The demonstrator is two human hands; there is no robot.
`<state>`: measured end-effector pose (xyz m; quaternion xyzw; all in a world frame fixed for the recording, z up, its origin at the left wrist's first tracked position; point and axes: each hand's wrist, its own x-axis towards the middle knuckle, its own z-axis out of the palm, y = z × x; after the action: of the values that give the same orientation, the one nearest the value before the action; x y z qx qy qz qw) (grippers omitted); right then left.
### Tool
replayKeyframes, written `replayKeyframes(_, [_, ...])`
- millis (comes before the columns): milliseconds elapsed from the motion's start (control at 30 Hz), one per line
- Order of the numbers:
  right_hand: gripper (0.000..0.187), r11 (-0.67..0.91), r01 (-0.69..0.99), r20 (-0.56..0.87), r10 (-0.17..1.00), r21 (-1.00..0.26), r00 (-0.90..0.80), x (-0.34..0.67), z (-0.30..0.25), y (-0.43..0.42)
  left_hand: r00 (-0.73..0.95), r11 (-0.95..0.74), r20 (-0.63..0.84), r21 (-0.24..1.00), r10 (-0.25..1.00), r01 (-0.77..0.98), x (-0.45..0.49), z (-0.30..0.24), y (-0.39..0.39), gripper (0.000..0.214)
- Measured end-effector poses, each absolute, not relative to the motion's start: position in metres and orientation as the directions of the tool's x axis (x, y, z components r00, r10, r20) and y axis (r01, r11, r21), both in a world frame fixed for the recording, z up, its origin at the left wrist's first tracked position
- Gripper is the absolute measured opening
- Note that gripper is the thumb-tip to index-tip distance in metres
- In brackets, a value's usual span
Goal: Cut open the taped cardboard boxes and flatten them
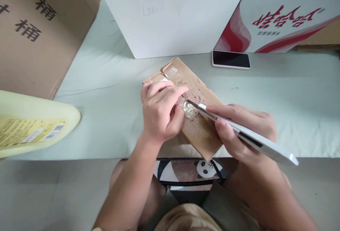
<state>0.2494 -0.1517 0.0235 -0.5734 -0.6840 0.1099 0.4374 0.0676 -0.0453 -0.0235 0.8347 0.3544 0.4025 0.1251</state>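
Observation:
A small flat cardboard parcel (198, 91), wrapped in clear tape, lies slanted on the pale table (265, 93) near its front edge. My left hand (159, 112) rests on the parcel's left side with curled fingers pinching a loose bit of tape. My right hand (244, 128) is closed round a white utility knife (255, 139). The knife's blade tip touches the tape in the middle of the parcel, right beside my left thumb.
A phone (230, 59) lies face up behind the parcel. A white box (170, 15) and a red-and-white carton (287, 15) stand at the back. A large brown carton (39, 33) stands at left, with a pale yellow bottle (32, 128) lying beneath it.

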Motion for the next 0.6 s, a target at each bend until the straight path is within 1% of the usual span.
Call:
replayKeyframes(133, [0.017, 0.293, 0.695, 0.467, 0.882, -0.656, 0.07, 0.2461, 0.0235, -0.1536, 0.422, -0.727, 0.599, 0.482, 0.681, 0.489, 0.0675, -0.0235, -0.0453, 0.035])
replayKeyframes(300, [0.018, 0.389, 0.686, 0.569, 0.821, -0.615, 0.044, 0.2479, 0.0168, -0.1506, 0.421, -0.731, 0.604, 0.481, 0.677, 0.484, 0.0674, -0.0246, -0.0458, 0.036])
replayKeyframes(433, [0.018, 0.391, 0.702, 0.537, 0.843, -0.595, -0.015, 0.2509, 0.0167, -0.1491, 0.415, -0.724, 0.604, 0.467, 0.68, 0.508, 0.0683, -0.0243, -0.0463, 0.036])
replayKeyframes(600, [0.018, 0.396, 0.693, 0.564, 0.826, -0.602, 0.017, 0.2523, 0.015, -0.1504, 0.407, -0.726, 0.614, 0.462, 0.676, 0.51, 0.0689, -0.0242, -0.0461, 0.035])
